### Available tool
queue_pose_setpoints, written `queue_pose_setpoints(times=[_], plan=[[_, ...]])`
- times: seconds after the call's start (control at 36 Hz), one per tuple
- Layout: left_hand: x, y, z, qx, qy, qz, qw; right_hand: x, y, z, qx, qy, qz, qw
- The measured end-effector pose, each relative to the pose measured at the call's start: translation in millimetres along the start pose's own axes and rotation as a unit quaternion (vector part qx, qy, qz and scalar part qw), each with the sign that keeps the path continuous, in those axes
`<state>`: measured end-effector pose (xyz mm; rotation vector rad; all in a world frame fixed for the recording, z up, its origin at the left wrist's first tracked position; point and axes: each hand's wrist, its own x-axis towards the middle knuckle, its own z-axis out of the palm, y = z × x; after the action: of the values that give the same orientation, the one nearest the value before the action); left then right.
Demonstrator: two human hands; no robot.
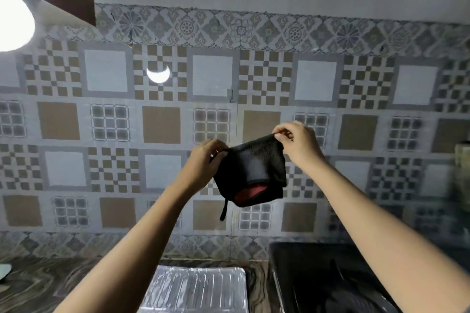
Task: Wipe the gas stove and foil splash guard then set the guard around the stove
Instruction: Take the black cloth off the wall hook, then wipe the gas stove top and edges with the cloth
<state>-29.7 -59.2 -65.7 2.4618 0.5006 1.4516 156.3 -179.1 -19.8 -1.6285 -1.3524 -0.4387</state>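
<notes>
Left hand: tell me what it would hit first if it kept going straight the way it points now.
The left hand points up and away from the person, pinching a corner of the black cloth. Beyond it the patterned tiled wall looks like the first thing met, though the depth between is unclear.

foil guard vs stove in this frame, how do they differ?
Look: the foil guard is shiny, silver and ribbed; the stove is black and dark. Position: the guard lies flat on the counter at centre, apart from the stove, which sits to its right. Both are on the counter, untouched, while both hands hold a black cloth up above them.
</notes>
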Motion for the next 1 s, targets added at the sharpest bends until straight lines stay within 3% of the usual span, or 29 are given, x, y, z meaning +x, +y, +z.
queue_pose_setpoints(times=[0.39,0.72,0.89,1.0], plan=[[-86,69,102,-0.025,-0.044,-0.111,0.993,-86,98,-45,0.066,-0.094,0.041,0.993],[-111,109,169,-0.059,0.022,-0.253,0.965,-83,156,-50,0.116,-0.166,0.009,0.979],[-116,97,196,-0.084,-0.051,-0.359,0.928,-69,171,-27,0.068,-0.292,0.019,0.954],[-133,86,207,-0.053,-0.065,-0.381,0.921,-80,180,6,0.038,-0.351,0.045,0.935]])
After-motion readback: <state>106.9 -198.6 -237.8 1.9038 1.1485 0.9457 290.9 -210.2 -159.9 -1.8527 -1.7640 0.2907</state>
